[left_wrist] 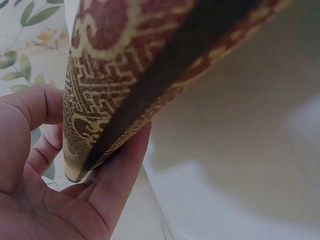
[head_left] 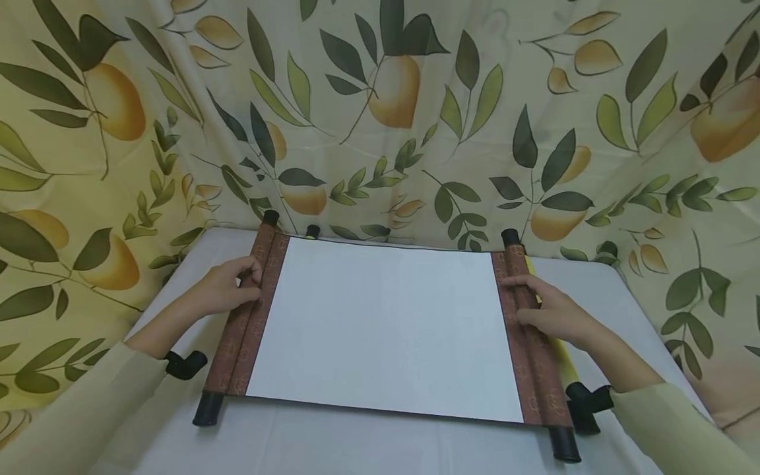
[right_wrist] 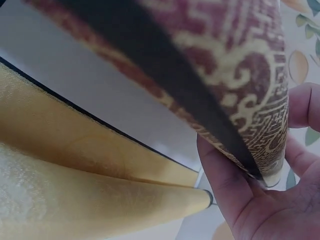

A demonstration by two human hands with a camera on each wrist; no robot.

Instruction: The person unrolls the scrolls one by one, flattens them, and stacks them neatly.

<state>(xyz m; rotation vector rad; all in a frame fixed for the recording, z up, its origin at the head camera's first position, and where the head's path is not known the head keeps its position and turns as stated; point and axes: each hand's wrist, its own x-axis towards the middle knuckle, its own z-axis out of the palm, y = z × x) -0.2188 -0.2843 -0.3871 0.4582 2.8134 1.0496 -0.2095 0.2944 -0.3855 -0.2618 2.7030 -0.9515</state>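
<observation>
A scroll with a blank white sheet point(head_left: 386, 323) lies unrolled on the table, with a brown patterned brocade band at each end. My left hand point(head_left: 231, 287) grips the left roller point(head_left: 243, 330). In the left wrist view, the fingers point(left_wrist: 115, 170) curl under the brocade roll point(left_wrist: 130, 75). My right hand point(head_left: 549, 310) holds the right roller point(head_left: 531, 369). In the right wrist view, its fingers point(right_wrist: 225, 185) wrap beneath the brocade point(right_wrist: 225, 85), beside the scroll's yellow backing point(right_wrist: 75, 175). Black knobs point(head_left: 208, 409) cap the rollers' ends.
The white table point(head_left: 332, 442) reaches past the scroll on all sides. A cloth printed with leaves and fruit point(head_left: 380, 119) hangs close behind and around it. A strip of yellow backing point(head_left: 561, 359) shows along the right roller.
</observation>
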